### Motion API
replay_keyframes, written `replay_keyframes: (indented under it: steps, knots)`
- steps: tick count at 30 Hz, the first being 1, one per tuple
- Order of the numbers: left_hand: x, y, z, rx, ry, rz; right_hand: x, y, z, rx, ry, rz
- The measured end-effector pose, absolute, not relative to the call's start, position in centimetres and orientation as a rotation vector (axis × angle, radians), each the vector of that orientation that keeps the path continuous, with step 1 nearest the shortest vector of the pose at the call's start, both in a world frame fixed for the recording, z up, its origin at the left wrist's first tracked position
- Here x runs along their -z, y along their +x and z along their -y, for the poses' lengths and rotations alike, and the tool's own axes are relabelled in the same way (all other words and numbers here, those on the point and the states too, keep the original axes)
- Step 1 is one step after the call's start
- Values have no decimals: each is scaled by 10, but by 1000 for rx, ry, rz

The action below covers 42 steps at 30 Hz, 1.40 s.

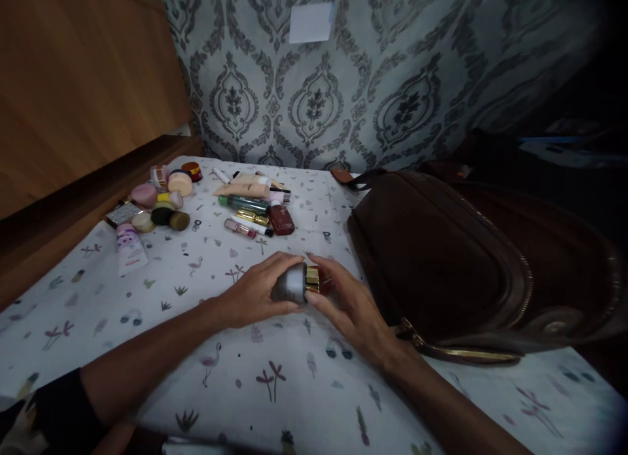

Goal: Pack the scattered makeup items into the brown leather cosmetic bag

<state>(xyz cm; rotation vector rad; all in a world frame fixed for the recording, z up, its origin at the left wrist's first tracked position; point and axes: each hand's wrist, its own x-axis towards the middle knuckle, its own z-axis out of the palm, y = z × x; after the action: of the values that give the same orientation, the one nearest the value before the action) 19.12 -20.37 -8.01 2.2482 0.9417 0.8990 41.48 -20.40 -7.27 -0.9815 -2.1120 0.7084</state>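
Gripping a gold-capped bottle [291, 284] beside a brown bag [436, 246]

Held between two hands just left of the bag, on or slightly above a cloth-covered table [245, 403]; impossible to tell which. Clasped around the gray body by thumb and fingers of the left hand [258, 291]; pinched at the shiny gold cap [313, 278] by thumb and forefinger of the right hand [350, 308]. Likely light enough for one hand, though weightier if glass, hard to tell from plastic here. Probably stiff-walled, unyielding to a squeeze, and slippery on smooth, rounded sides; worth treating as breakable. Best taken around the widest part of the body, from opposite sides, rather than by a possibly loose cap alone. Sharing the table with a dark red case [281, 219], left of the bag's far part, and a purple-and-white tube [130, 249], well left of the same bag.
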Motion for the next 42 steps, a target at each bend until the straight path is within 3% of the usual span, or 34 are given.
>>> replay_keyframes:
  steps: [18, 28, 42]
  knots:
    - [79, 194, 212, -911, 2282, -947, 71, 415, 207, -774, -1008, 2076]
    - [70, 206, 221, -1079, 2635, -900, 57, 403, 214, -1232, -1065, 1792]
    - [66, 204, 225, -781, 2149, -1139, 62, 402, 215, -1290, -1117, 1754]
